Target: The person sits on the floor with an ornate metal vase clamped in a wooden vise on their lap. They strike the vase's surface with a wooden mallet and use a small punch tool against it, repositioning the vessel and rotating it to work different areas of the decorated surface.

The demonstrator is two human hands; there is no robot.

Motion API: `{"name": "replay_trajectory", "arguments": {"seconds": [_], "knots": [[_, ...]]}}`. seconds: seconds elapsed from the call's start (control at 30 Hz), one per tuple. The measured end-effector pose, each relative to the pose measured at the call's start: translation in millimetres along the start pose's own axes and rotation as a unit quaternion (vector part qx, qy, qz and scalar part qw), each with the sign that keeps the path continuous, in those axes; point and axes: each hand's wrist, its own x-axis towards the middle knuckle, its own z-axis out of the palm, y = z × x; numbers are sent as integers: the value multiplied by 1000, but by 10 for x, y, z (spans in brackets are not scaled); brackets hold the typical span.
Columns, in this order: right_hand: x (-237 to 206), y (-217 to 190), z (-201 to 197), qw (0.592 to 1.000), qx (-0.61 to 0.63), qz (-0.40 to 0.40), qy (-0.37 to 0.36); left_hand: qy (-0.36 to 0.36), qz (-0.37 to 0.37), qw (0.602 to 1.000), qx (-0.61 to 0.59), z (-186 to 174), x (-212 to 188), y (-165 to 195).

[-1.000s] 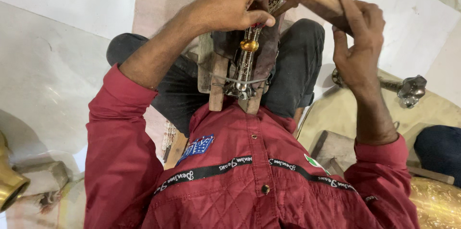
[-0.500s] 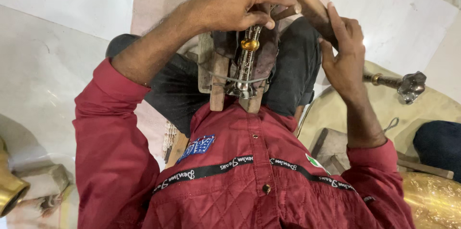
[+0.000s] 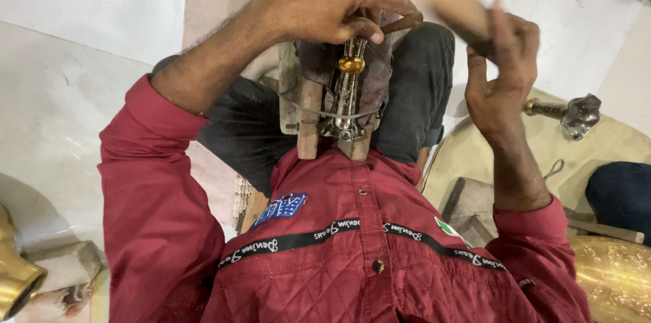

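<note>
Between the knees, rigid, likely heavy, slippery engraved metal rod (image 3: 347, 92) clamped in wooden blocks (image 3: 308, 119), left hand (image 3: 325, 8) clenched around its top, right hand (image 3: 505, 58) grasping blurred wooden mallet (image 3: 458, 6).

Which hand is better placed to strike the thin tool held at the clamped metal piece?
Probably the right hand: it grips a raised wooden stick beside the thin dark tool, which the left hand holds at the silver metal piece in the wooden clamp.

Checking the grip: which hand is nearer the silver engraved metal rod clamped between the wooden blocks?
Left. The left hand rests on the silver engraved metal rod; the right hand holds a wooden stick off to its side.
</note>
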Motion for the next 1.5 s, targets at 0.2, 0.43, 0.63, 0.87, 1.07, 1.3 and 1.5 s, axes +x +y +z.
{"name": "replay_trajectory", "arguments": {"seconds": [0.2,0.43,0.63,0.87,1.07,1.3,1.5], "knots": [[67,-21,-39,999,-39,-10,-12,41,19,999,4,25,-89,-33],[167,-152,-157,993,-102,-18,-59,87,52,995,19,65,-152,-77],[256,-156,-149,985,-100,12,-142,165,-16,983,-77,210,-345,-94],[521,-118,-251,968,-168,-28,-182,247,21,959,-137,477,-468,-208],[813,-300,-459,953,-222,-82,-187,263,-22,953,-146,578,-516,-289],[1108,-468,-629,984,53,25,-169,279,-56,955,-89,627,-521,-317],[1225,-557,-719,962,-159,-133,-180,269,-72,955,-101,608,-507,-317]]}}
